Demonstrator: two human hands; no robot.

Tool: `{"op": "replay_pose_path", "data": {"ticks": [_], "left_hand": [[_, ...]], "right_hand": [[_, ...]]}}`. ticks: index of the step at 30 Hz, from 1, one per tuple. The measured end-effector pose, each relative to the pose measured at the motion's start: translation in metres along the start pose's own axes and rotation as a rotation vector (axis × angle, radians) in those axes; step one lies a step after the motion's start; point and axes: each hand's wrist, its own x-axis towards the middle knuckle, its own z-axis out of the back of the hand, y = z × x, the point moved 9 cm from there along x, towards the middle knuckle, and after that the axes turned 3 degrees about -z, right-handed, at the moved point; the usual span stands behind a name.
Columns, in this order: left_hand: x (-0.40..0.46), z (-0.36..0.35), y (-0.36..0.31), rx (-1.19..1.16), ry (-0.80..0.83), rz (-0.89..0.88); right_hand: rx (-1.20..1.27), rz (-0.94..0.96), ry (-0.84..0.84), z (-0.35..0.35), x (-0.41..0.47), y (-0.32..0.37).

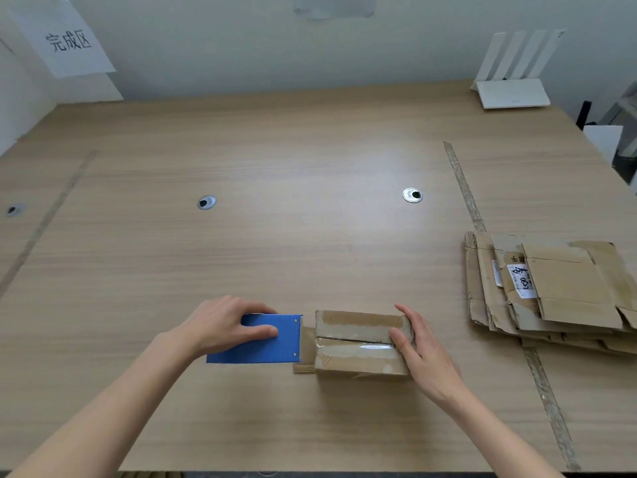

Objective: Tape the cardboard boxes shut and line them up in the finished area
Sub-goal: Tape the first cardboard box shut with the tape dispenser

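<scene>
Taping was mid-run here: the left hand (pixel 224 326) gripped the blue dispenser (pixel 256 339) just off the left end of the box (pixel 360 343), which sat near the front of the table (pixel 275 236). The right hand (pixel 418 350) lay with relaxed fingers against the right end, pinning tape over the seam. Next I'd guess: cut the tape, smooth it, carry the box left to the sign (pixel 69 41).

Head view, forward-down over table (pixel 310 167)

Pale wall (pixel 241 46) behind wooden table (pixel 275 236)
</scene>
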Motion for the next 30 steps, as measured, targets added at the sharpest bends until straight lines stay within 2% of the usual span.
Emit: {"op": "replay_pose_path", "data": {"ticks": [7, 17, 24, 30], "left_hand": [[-0.002, 0.026, 0.004, -0.053, -0.078, -0.031], [-0.007, 0.061, -0.024, 0.026, -0.163, -0.139], [-0.008, 0.073, -0.039, 0.041, -0.153, -0.169], [0.005, 0.040, -0.010, 0.113, -0.101, -0.095]], "right_hand": [[0.047, -0.002, -0.024, 0.000, -0.001, 0.003], [-0.012, -0.027, -0.031, 0.002, -0.001, 0.003], [-0.022, -0.041, -0.036, 0.006, -0.002, 0.002], [-0.015, -0.027, -0.042, 0.002, -0.001, 0.005]]}}
